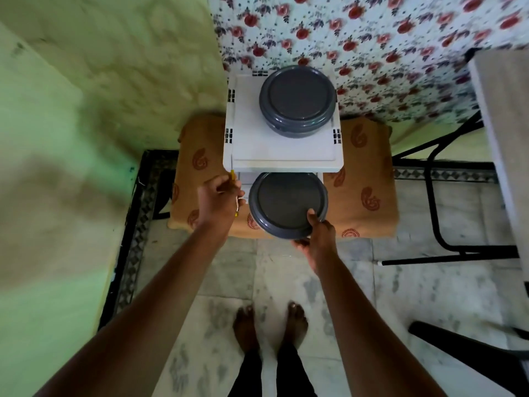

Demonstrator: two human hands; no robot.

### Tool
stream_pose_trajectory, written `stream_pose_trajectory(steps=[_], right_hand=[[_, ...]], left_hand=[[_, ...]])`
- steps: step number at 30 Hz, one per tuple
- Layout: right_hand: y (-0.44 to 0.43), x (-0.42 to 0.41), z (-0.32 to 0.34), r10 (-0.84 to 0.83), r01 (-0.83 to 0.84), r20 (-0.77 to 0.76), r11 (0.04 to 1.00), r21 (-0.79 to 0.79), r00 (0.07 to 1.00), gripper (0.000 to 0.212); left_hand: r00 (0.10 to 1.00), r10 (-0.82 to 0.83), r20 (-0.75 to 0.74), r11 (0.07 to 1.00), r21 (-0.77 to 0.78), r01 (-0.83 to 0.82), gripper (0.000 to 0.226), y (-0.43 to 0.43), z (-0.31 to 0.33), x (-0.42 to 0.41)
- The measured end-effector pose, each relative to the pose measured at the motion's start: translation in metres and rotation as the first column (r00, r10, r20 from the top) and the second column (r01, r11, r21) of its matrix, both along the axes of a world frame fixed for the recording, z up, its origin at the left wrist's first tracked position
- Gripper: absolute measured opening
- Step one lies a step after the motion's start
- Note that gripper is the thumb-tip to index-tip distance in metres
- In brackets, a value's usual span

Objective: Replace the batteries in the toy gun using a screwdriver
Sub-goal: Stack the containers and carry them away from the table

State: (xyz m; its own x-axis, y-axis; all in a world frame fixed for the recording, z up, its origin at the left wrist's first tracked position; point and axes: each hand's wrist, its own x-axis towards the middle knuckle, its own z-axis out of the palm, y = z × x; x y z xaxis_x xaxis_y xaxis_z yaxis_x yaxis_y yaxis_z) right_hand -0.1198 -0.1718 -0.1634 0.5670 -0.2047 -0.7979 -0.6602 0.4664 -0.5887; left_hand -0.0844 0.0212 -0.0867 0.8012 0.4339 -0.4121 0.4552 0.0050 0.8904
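A white rack (283, 150) stands on a low counter (363, 179) draped in orange patterned cloth. On the rack's top sits a grey round box (297, 100). A second grey box (287, 203) is at the rack's front edge, where the right grip (316, 239) holds its near rim, thumb on the lid and fingers beneath. At the rack's front left corner the left grip (219, 199) curls round a yellow-handled screwdriver (232, 176). Behind the rack hangs floral fabric (372, 38); left of it is a green wall (86, 81), right of it a black chair frame (435, 196). Bare feet (246, 325) stand on the marble floor (286, 282) before the rack.
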Motion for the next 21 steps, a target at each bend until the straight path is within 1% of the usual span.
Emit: stream_pose_trajectory(steps=[2,3,5,6,9,10,12,14,16,17,18,20,21], right_hand=[[0.008,0.011,-0.009,-0.051,0.051,0.009,0.998,0.042,0.999,0.037],[0.011,0.016,-0.012,-0.067,0.065,0.027,0.996,0.059,0.997,0.037],[0.016,0.025,-0.011,-0.08,0.078,0.038,0.995,0.068,0.996,0.027],[0.019,0.031,-0.013,-0.09,0.088,0.03,0.994,0.062,0.996,0.028],[0.03,0.048,-0.015,-0.147,0.146,-0.034,0.989,-0.015,0.989,0.052],[0.032,0.054,-0.016,-0.18,0.178,-0.049,0.983,-0.037,0.983,0.056],[0.035,0.068,-0.015,-0.242,0.242,-0.075,0.97,-0.01,0.967,0.059],[0.036,0.081,-0.012,-0.255,0.255,-0.102,0.967,-0.015,0.961,0.053],[0.037,0.091,-0.014,-0.227,0.216,-0.102,0.971,-0.108,0.969,0.036],[0.038,0.094,-0.014,-0.209,0.194,-0.106,0.971,-0.138,0.972,0.033],[0.04,0.097,-0.017,-0.202,0.187,-0.107,0.974,-0.131,0.974,0.032],[0.042,0.103,-0.015,-0.237,0.235,-0.082,0.971,-0.035,0.968,0.035],[0.043,0.106,-0.016,-0.26,0.26,-0.081,0.965,-0.015,0.962,0.033]], left_hand=[[1.0,0.011,0.004,1.0,0.001,-0.011,0.009,-0.001,-0.002,0.006],[1.0,0.012,0.006,1.0,-0.002,-0.012,0.01,-0.002,-0.001,0.009],[1.0,0.0,0.006,1.0,-0.019,0.001,0.009,-0.004,0.001,0.014],[1.0,-0.009,0.005,0.999,-0.032,0.009,0.009,-0.004,0.002,0.015],[0.999,-0.041,0.003,0.996,-0.078,0.041,0.013,-0.006,0.006,0.021],[0.999,-0.042,0.009,0.995,-0.09,0.042,0.012,-0.007,0.006,0.023],[0.999,-0.037,0.005,0.995,-0.09,0.037,0.012,-0.006,0.007,0.027],[0.999,-0.039,0.006,0.994,-0.097,0.039,0.016,-0.004,0.009,0.03],[0.998,-0.062,0.024,0.991,-0.114,0.064,0.015,-0.004,0.009,0.032],[0.997,-0.071,0.033,0.99,-0.116,0.074,0.013,-0.004,0.009,0.034],[0.996,-0.073,0.043,0.99,-0.117,0.078,0.011,-0.003,0.008,0.035],[0.996,-0.069,0.06,0.99,-0.119,0.076,0.009,-0.003,0.007,0.037],[0.996,-0.067,0.066,0.99,-0.117,0.074,0.009,-0.003,0.006,0.039]])
